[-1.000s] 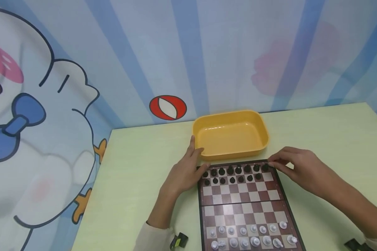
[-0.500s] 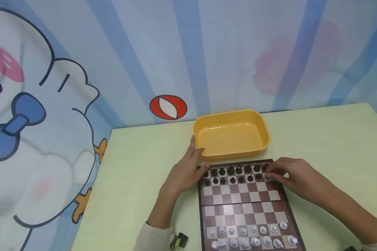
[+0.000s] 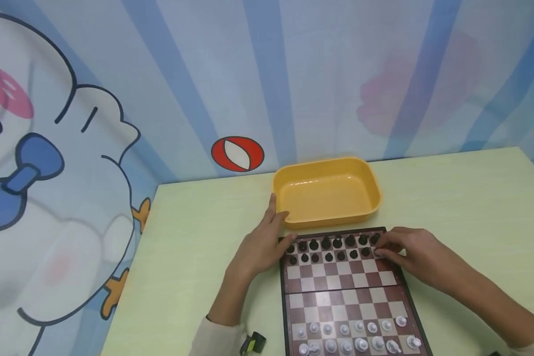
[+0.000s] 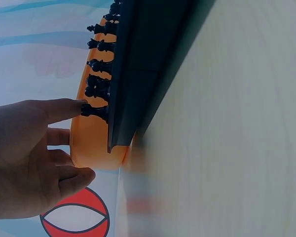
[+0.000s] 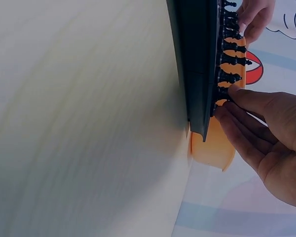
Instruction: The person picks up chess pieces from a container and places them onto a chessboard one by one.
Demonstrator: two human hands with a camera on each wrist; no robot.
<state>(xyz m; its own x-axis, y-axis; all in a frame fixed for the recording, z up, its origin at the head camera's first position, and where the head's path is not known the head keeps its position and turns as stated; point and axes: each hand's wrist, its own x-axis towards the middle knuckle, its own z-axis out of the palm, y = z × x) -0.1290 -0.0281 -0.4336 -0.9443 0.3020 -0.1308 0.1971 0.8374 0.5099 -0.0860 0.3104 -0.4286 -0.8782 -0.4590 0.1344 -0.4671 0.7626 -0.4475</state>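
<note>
A chessboard (image 3: 341,282) lies on the table, with black chess pieces (image 3: 326,243) in two rows at its far end and white chess pieces (image 3: 361,344) at its near end. My right hand (image 3: 416,252) pinches a small black chess pawn (image 5: 224,94) between thumb and fingers, over the right end of the front black row. The fingers mostly hide this pawn. My left hand (image 3: 259,249) rests at the far left corner, fingers loosely extended beside the yellow tray. Its thumb touches the top of the black corner rook (image 4: 94,110).
Just behind the board stands a yellow tray (image 3: 327,198), close to the wall (image 3: 320,74) with its cartoon print. The pale green table (image 3: 196,237) extends to both sides. A small black strap device (image 3: 252,342) shows by the left sleeve.
My right hand has moved from the board's far right corner slightly toward me and left, onto the square in front of the corner piece. The left hand has stayed in place.
</note>
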